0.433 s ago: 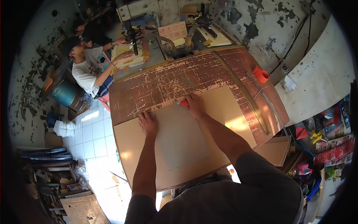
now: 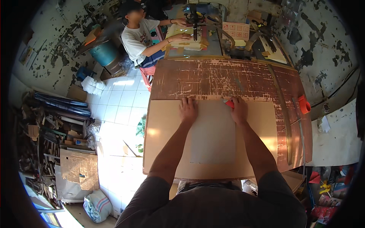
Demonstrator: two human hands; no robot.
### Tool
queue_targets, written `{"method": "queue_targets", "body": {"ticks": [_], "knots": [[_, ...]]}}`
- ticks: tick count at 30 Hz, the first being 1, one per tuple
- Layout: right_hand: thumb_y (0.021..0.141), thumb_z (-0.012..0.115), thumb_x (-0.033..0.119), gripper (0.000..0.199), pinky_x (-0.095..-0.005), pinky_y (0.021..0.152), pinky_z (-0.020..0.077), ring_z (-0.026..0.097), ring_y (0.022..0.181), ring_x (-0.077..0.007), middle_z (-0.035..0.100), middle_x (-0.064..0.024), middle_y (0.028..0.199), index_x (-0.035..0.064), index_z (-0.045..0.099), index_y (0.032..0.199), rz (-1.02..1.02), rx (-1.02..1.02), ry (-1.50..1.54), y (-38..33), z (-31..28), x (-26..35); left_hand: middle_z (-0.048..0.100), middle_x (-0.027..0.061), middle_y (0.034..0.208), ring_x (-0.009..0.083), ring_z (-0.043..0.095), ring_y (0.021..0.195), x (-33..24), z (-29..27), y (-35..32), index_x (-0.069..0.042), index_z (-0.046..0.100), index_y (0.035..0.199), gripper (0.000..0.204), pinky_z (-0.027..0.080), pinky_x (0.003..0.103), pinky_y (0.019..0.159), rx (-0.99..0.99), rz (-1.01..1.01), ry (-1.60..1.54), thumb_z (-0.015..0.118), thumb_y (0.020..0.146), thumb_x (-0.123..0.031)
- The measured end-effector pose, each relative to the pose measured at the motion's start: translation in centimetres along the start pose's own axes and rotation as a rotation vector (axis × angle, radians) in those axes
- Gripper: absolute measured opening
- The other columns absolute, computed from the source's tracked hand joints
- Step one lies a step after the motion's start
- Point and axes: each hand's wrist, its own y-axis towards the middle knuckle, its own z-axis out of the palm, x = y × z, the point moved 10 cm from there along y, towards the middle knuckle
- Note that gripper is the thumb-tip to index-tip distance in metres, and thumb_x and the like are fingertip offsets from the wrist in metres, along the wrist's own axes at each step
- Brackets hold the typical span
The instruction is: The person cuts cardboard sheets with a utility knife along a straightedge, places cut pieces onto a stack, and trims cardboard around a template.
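A large sheet of brown cardboard (image 2: 167, 152) lies flat on the scratched red-brown tabletop, with a narrower grey rectangular sheet (image 2: 213, 140) on top of it. My left hand (image 2: 188, 109) presses down at the grey sheet's far left corner, fingers stretched forward over the edge. In my right hand (image 2: 239, 110), by the far right corner, is a red utility knife (image 2: 229, 103). Its tip points toward the sheet's far edge; my fingers hide the rest of it.
Beyond the tabletop (image 2: 182, 78), a co-worker (image 2: 138, 38) works with both hands on stacked sheets (image 2: 186, 42) under a black clamp (image 2: 195, 22). Along the right side lie a long wooden strip (image 2: 282, 110), a thin metal bar (image 2: 300, 129) and an orange-red tape roll (image 2: 303, 104).
The view has swung, so the table appears farther right and squarer to me. My hands stay near the grey sheet's far corners, with the knife still held in the right one.
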Motion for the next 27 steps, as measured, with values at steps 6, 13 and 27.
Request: {"method": "queue_targets", "body": {"ticks": [6,13,27], "knots": [[0.073,0.072,0.003,0.042,-0.0477,0.084,0.0476,0.059,0.100,-0.0338,0.058,-0.0108,0.105,0.0151,0.059,0.111,0.040,0.019,0.014,0.2,0.6,-0.9,0.050,0.0134,0.117,0.0347,0.050,0.115,-1.0,-0.2,0.1,-0.016,0.053,0.121,0.032,0.042,0.049,0.098,-0.017,0.004,0.096,0.056,0.095,-0.034],[0.073,0.072,0.004,0.043,-0.0477,0.083,0.0472,0.059,0.099,-0.0330,0.058,-0.0097,0.105,0.0151,0.058,0.112,0.024,-0.013,-0.005,-0.1,-0.2,-0.3,0.049,0.0145,0.117,0.0356,0.050,0.115,-1.0,0.0,0.0,-0.014,0.053,0.123,0.033,0.042,0.051,0.097,-0.018,0.035,0.122,0.054,0.096,-0.034],[0.074,0.076,0.010,0.044,-0.0460,0.088,0.0429,0.055,0.103,-0.0309,0.055,-0.0100,0.108,0.0160,0.059,0.114,0.041,0.021,-0.070,-0.1,-0.3,0.3,0.050,0.0151,0.118,0.0359,0.050,0.117,-1.0,0.0,0.2,-0.013,0.052,0.125,0.036,0.043,0.051,0.097,0.046,0.027,0.127,0.052,0.099,-0.037]]}}
